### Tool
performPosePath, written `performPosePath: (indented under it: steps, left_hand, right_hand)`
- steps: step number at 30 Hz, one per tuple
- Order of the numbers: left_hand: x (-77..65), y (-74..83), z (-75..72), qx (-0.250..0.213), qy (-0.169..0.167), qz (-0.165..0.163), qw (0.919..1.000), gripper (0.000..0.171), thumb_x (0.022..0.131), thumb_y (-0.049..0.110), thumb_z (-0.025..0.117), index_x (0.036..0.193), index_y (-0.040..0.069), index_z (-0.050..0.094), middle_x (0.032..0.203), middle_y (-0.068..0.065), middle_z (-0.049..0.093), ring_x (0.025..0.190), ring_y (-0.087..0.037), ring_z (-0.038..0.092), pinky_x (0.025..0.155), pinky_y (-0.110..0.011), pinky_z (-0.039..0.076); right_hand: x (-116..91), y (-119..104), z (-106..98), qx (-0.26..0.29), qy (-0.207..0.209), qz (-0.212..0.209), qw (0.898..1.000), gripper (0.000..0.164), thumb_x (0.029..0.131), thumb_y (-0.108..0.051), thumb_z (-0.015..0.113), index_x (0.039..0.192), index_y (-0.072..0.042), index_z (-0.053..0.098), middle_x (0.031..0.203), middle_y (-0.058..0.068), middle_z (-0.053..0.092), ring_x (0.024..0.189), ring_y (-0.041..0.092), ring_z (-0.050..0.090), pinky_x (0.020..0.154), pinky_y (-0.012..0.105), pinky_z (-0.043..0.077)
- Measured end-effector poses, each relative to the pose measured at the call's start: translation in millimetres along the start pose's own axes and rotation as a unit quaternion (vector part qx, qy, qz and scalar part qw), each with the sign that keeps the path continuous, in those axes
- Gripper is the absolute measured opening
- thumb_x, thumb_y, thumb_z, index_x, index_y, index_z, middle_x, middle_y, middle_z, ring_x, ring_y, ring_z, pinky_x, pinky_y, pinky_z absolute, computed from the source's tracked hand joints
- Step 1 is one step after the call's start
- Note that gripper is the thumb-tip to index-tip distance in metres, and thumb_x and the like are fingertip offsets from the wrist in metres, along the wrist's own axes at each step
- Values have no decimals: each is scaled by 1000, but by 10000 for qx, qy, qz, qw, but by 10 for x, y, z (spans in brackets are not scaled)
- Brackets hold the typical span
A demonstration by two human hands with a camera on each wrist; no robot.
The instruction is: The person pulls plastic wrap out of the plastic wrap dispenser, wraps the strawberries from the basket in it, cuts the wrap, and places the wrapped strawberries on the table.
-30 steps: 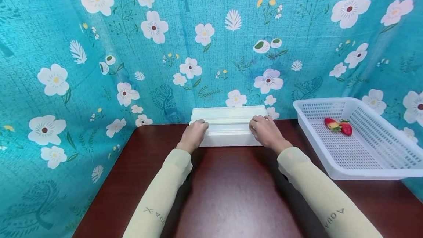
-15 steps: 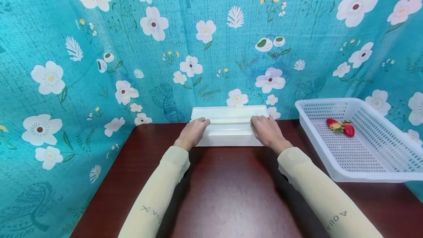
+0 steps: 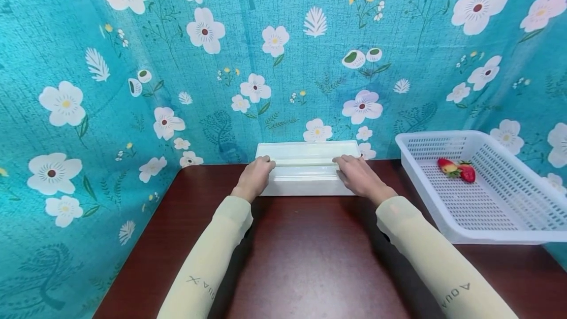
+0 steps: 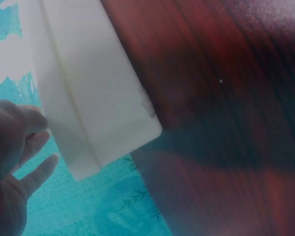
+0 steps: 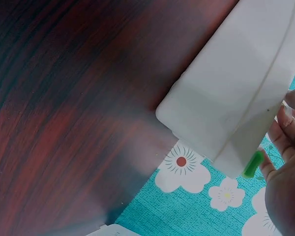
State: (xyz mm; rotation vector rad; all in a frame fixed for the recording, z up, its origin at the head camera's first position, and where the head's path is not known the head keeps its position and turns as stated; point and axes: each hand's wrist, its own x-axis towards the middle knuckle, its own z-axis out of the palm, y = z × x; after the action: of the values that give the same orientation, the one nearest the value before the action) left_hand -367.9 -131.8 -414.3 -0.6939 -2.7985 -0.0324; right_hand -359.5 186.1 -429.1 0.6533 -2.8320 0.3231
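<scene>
At the back of the table stands a long white box (image 3: 305, 187), a raised glossy panel behind and a narrow ledge across its top. My left hand (image 3: 255, 177) is at the box's left end with curled fingers, the fingertips (image 4: 37, 120) right at its upper edge in the left wrist view. At the other end my right hand (image 3: 358, 175) has its fingers bent at the same edge, close to a small green piece (image 5: 253, 164) on the box's corner in the right wrist view. What lies between the fingertips is partly hidden by the hands.
A white perforated basket (image 3: 443, 225) stands on the right side of the dark red-brown table (image 3: 301, 255). Two strawberries (image 3: 466, 172) lie in it. A blue flowered cloth (image 3: 283, 68) hangs behind the table and along both sides.
Both hands have shifted slightly left along the box during the last half second, the left one more than the right. The box stays in place. The head view has turned a little.
</scene>
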Motion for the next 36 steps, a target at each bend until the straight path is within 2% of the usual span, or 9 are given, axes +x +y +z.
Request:
performPosePath:
  steps: [5, 11, 13, 18, 21, 26, 30, 36]
  left_hand:
    - [14, -6, 7, -33, 15, -96, 9999, 17, 94, 2, 75, 111, 5, 75, 103, -13, 69, 95, -26, 71, 87, -35, 62]
    - [18, -12, -4, -140, 1, -132, 9998, 16, 97, 1, 71, 112, 5, 75, 105, -14, 71, 98, -27, 71, 88, -38, 62]
    - [20, -15, -5, -188, 18, -117, 9998, 16, 97, 0, 71, 111, 5, 75, 106, -14, 71, 99, -28, 71, 88, -38, 62]
    - [32, -5, 4, -146, 298, 14, 9994, 15, 96, -4, 69, 105, 5, 76, 101, -13, 71, 95, -28, 72, 82, -39, 62]
    - [34, 3, 7, -24, 474, 53, 9989, 17, 95, -7, 67, 102, 5, 77, 99, -13, 72, 91, -28, 73, 77, -40, 63]
    - [35, 8, 12, 261, 642, 39, 9976, 16, 97, -6, 66, 99, 7, 76, 94, -11, 71, 87, -27, 72, 71, -40, 63]
    - [30, 6, 9, 353, 512, -32, 9981, 12, 99, -2, 66, 101, 6, 75, 94, -12, 70, 88, -28, 72, 73, -41, 63]
    - [-6, -34, -7, 500, 257, 36, 9984, 12, 98, 3, 71, 104, 6, 80, 94, -12, 69, 87, -25, 71, 76, -38, 63]
  right_hand:
    - [3, 17, -22, -29, 27, -32, 10000, 35, 100, -10, 69, 133, -1, 67, 117, 17, 68, 107, 32, 64, 98, 49, 56]
    - [19, 11, -53, -55, 73, -14, 10000, 34, 98, -5, 68, 131, 0, 68, 116, 17, 66, 105, 32, 63, 97, 49, 56]
    - [30, 5, -59, -171, 141, -42, 9997, 30, 97, -3, 68, 127, 0, 70, 111, 16, 67, 100, 32, 63, 93, 48, 57]
    - [68, 6, -84, -685, 267, -184, 9971, 17, 96, 1, 67, 111, -2, 75, 96, 13, 66, 86, 29, 64, 87, 52, 56]
    - [92, 13, -95, -963, 157, -155, 9951, 14, 95, 1, 68, 106, -2, 76, 91, 12, 65, 83, 28, 64, 92, 56, 55]
    - [95, 37, -95, -1157, -157, -14, 9932, 16, 97, -2, 68, 111, -1, 75, 96, 14, 68, 85, 29, 65, 99, 57, 54]
    - [66, 50, -96, -1170, -272, 16, 9928, 16, 97, -2, 68, 112, 1, 75, 96, 15, 68, 85, 30, 64, 99, 54, 54]
    - [35, 59, -105, -1405, -281, -103, 9896, 11, 95, 2, 70, 103, 1, 77, 87, 12, 65, 77, 27, 59, 84, 44, 52]
